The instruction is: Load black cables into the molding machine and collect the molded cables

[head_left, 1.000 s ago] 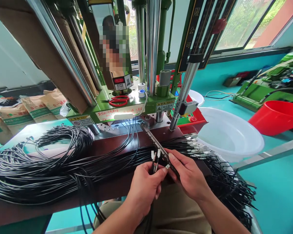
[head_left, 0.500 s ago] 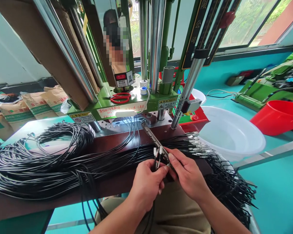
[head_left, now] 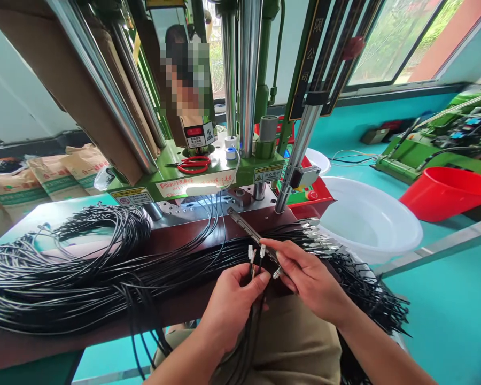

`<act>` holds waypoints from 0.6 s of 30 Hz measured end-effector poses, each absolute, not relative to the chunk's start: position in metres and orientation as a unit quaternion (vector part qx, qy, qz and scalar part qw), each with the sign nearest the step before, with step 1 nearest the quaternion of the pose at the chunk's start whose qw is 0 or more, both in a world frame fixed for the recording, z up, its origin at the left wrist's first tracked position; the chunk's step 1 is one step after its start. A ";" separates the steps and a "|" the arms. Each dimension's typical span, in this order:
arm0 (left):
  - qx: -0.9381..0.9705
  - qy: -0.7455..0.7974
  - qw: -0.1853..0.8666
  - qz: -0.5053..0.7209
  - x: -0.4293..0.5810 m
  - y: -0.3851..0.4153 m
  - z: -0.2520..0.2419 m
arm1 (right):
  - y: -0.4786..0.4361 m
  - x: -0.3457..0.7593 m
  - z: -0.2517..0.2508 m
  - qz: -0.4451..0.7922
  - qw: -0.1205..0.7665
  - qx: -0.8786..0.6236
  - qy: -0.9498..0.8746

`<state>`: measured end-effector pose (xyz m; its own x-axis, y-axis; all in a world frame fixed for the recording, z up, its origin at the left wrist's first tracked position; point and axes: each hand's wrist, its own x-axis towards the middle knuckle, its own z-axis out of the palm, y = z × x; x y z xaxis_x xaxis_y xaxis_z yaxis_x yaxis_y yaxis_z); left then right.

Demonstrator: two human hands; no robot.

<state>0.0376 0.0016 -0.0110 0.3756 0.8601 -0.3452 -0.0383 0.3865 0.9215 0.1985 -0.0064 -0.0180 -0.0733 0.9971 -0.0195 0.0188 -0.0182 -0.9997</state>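
Observation:
My left hand [head_left: 234, 302] is closed around black cables [head_left: 248, 331] that hang down over my lap. Their pale metal-tipped connectors [head_left: 250, 252] stick up above my thumb and forefinger. My right hand [head_left: 310, 275] grips the near end of a long narrow slotted metal bar [head_left: 244, 224], with the forefinger stretched along it. Another small connector [head_left: 278, 273] shows just below the right fingertips; whether they pinch it I cannot tell. The bar slants away toward the press, its far end near the press's lower plate [head_left: 176, 207]. The near end is hidden under my hand.
Bundled black cables [head_left: 104, 278] lie across the brown table [head_left: 176, 235], with a pile of tips [head_left: 369, 291] at right. The green press [head_left: 144, 179] stands ahead, carrying red-handled pliers [head_left: 194, 164]. A white tub [head_left: 369, 224] and red bucket [head_left: 444, 192] are at right.
My hands have moved slightly apart, the left one a little down and left. A small connector has come into sight below the right fingertips. The whole view has shifted slightly.

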 end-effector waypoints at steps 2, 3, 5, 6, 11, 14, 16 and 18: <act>0.428 0.462 0.702 0.332 0.037 0.002 -0.011 | -0.009 0.198 -0.020 0.519 0.472 -0.489 -0.519; 0.415 0.465 0.705 0.340 0.037 0.003 -0.011 | -0.010 0.198 -0.021 0.520 0.473 -0.489 -0.517; 0.394 0.468 0.709 0.352 0.037 0.003 -0.011 | -0.013 0.197 -0.024 0.519 0.476 -0.490 -0.514; 0.386 0.468 0.711 0.355 0.037 0.004 -0.011 | -0.014 0.197 -0.024 0.517 0.478 -0.490 -0.514; 0.361 0.459 0.727 0.361 0.036 0.003 -0.008 | -0.014 0.200 -0.024 0.516 0.487 -0.489 -0.507; 0.377 0.456 0.725 0.353 0.031 0.001 -0.003 | -0.014 0.201 -0.024 0.521 0.500 -0.488 -0.490; 0.386 0.449 0.730 0.342 0.025 0.001 -0.001 | -0.013 0.202 -0.024 0.525 0.503 -0.492 -0.480; 0.369 0.431 0.751 0.337 0.020 0.002 0.000 | -0.012 0.202 -0.025 0.528 0.501 -0.497 -0.472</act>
